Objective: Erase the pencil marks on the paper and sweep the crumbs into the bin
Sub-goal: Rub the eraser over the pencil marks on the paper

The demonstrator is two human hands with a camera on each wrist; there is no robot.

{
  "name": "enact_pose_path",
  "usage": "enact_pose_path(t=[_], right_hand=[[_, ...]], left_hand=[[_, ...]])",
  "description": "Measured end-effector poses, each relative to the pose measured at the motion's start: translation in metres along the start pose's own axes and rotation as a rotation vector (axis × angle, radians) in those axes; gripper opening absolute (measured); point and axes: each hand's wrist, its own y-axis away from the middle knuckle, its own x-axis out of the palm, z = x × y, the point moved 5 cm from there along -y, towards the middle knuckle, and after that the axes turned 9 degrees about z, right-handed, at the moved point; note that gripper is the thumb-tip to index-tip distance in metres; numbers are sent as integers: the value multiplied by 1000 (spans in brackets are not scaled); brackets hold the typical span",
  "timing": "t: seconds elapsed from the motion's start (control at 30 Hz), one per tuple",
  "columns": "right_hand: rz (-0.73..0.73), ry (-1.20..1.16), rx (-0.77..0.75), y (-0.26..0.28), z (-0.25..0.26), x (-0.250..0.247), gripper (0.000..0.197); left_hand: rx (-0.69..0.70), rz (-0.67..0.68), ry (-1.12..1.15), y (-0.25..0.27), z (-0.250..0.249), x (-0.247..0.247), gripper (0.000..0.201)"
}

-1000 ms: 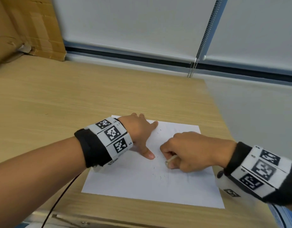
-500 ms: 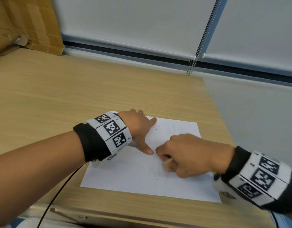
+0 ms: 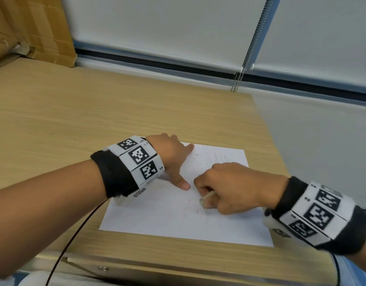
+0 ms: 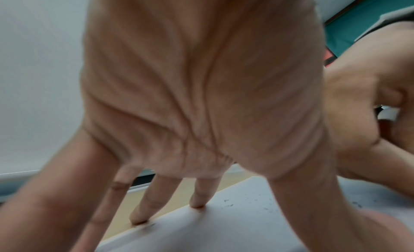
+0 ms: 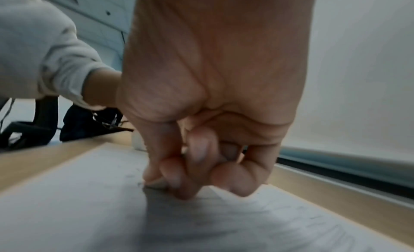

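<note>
A white sheet of paper (image 3: 157,213) lies on the wooden desk (image 3: 74,112) near its front edge. My left hand (image 3: 173,159) presses flat on the sheet's upper left part, fingers spread and straight (image 4: 197,199). My right hand (image 3: 223,188) is curled and pinches a small pale eraser (image 3: 205,198) against the middle of the paper (image 5: 67,211). Dark eraser crumbs (image 3: 191,209) are scattered round the eraser and near the left hand (image 4: 228,203). Faint pencil lines (image 3: 218,156) show toward the sheet's far right corner. No bin is in view.
A cardboard box (image 3: 31,27) stands at the desk's back left corner. White window blinds with a bead chain (image 3: 239,79) run along the far side. The desk's right edge (image 3: 268,129) lies just beyond the paper.
My right hand with the eraser has shifted back and forth over the middle of the paper in small strokes. The left hand has stayed pressed on the sheet.
</note>
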Motion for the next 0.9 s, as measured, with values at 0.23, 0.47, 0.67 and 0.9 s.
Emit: enact_pose_path(t=[0.23,0.47,0.67,0.9], right_hand=[[-4,-5,32,3,-2,2,32],[27,3,-3,8,6,10,36],[17,1,-8,7,2,12,35],[-24,-30,20,6,-7,11,29]], left_hand=[[8,-5,3,0,1,-1,125],[7,-17,-7,0,1,-1,125],[18,-39,-11,-2,1,0,124],[26,-33,-5,-4,2,0,125]])
